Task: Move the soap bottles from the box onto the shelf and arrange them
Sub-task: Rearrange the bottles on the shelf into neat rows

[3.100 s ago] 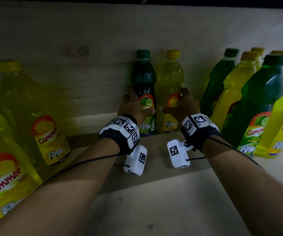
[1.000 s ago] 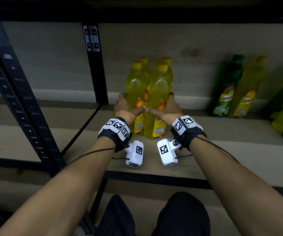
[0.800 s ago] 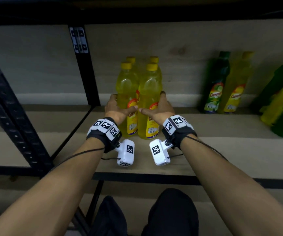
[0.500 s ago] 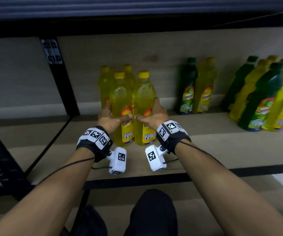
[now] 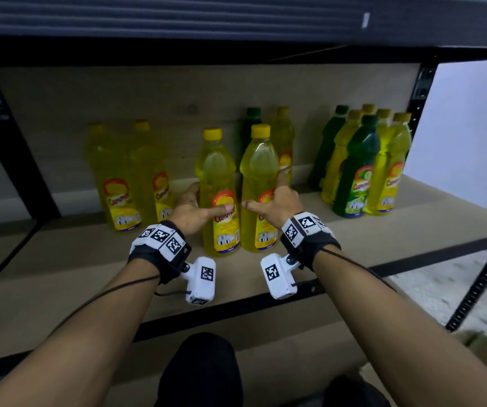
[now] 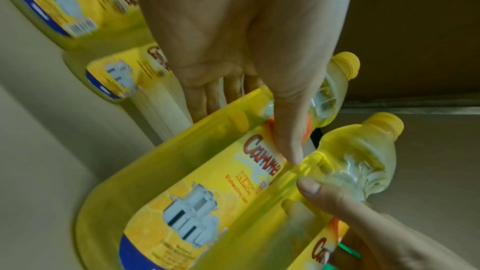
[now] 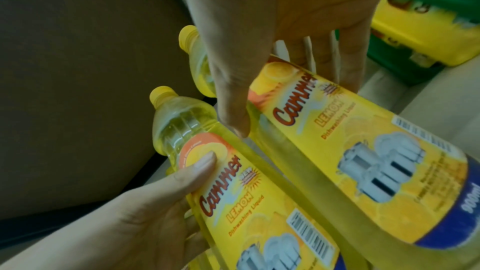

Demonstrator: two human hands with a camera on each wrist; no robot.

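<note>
Two yellow soap bottles stand side by side near the front of the wooden shelf (image 5: 353, 245). My left hand (image 5: 189, 205) grips the left yellow bottle (image 5: 217, 183), thumb across its label and fingers behind it. My right hand (image 5: 279, 201) grips the right yellow bottle (image 5: 258, 171) the same way. The left wrist view shows my left hand (image 6: 246, 38) over the left bottle (image 6: 194, 192), with the right bottle (image 6: 358, 161) beside it. In the right wrist view my right hand (image 7: 285, 7) wraps the right bottle (image 7: 363, 151), next to the left bottle (image 7: 233, 182).
Two more yellow bottles (image 5: 119, 183) stand at the back left. A green and yellow pair (image 5: 249, 124) stands right behind the held bottles. Several green and yellow bottles (image 5: 356, 165) cluster at the right, by the black upright (image 5: 421, 83). An upper shelf (image 5: 236, 24) hangs overhead.
Both hands have carried the two front yellow bottles to the right, away from the other two yellow ones, to in front of the green and yellow pair.
</note>
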